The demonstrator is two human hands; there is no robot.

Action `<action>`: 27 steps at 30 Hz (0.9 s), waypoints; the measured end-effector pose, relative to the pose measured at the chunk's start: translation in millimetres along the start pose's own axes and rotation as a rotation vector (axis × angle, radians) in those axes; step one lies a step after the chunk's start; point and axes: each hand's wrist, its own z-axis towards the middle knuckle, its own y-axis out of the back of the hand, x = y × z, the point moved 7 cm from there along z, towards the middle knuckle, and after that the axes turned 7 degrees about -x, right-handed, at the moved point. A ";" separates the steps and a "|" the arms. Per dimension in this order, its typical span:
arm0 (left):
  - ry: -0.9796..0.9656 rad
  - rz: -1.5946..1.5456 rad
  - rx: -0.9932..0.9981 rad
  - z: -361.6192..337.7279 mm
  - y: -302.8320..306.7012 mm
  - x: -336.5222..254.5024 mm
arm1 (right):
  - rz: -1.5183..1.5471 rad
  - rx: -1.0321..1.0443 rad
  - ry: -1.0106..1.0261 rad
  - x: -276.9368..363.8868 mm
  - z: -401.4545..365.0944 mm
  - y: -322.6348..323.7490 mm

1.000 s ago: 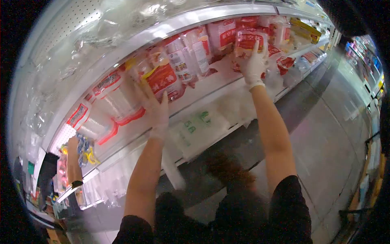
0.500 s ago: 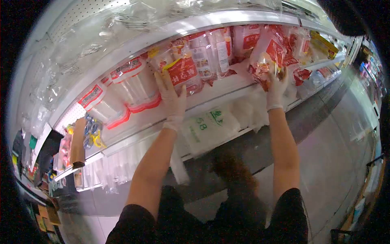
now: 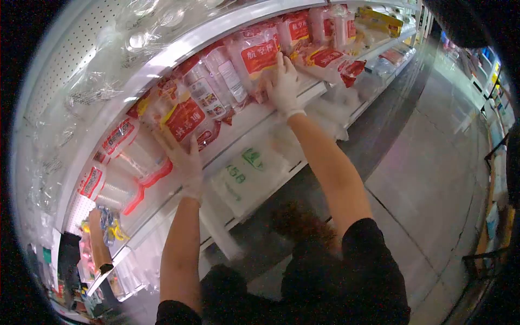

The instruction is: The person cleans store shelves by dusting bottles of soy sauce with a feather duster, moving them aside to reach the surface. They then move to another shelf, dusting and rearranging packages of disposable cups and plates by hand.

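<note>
Both my hands wear thin translucent gloves. My right hand (image 3: 284, 89) presses against the lower right side of a clear pack of plastic cups (image 3: 259, 57) with a red label; its fingers stretch upward along the pack. This pack stands upright in a row on the white shelf (image 3: 250, 119). Lower left, my left hand (image 3: 185, 162) is open with fingers spread, close beside another red-labelled pack (image 3: 187, 119), which leans. Between the two are clear cup packs (image 3: 219, 78) with printed white labels.
A red-ended pack (image 3: 325, 58) lies tilted right of my right hand. Round clear containers with red bands (image 3: 114, 187) stand at left. Below are white plastic bags with green print (image 3: 246, 176). Wrapped clear goods (image 3: 103, 89) hang along the upper left. Grey floor (image 3: 403, 179) stretches right.
The view has shifted right along the shelf. My right hand has moved the red-labelled cup pack left and more upright, beside the neighbouring packs. My left hand stays near the leaning pack.
</note>
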 end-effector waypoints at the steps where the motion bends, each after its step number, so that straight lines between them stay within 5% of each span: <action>1: 0.011 -0.031 0.000 0.1 -2.2 3.1 | 0.081 -0.091 0.012 1.7 -3.4 12.5; 4: -0.018 0.009 -0.020 1.9 -1.0 3.6 | 0.104 -0.200 0.026 -24.1 -9.4 56.5; 6: 0.036 -0.007 -0.008 -1.9 1.7 0.1 | 0.329 -0.315 -0.319 -74.4 -20.3 70.3; 8: 0.025 -0.013 -0.035 -0.9 3.1 -7.4 | 0.690 -0.302 -0.871 -136.3 -36.3 61.3; 10: -0.061 0.002 -0.089 0.2 8.1 -14.3 | 0.777 -0.304 -1.035 -164.6 -43.1 56.9; 18: -0.024 0.043 -0.075 0.4 7.0 -10.8 | 0.949 -0.631 -0.672 -124.9 40.0 97.9; 21: -0.014 0.059 -0.035 -2.4 8.8 -16.8 | 0.352 -0.492 -0.443 -91.7 84.6 114.5; 27: 0.012 -0.080 -0.038 1.9 4.9 -17.0 | -0.207 0.030 -0.143 -63.2 103.2 25.1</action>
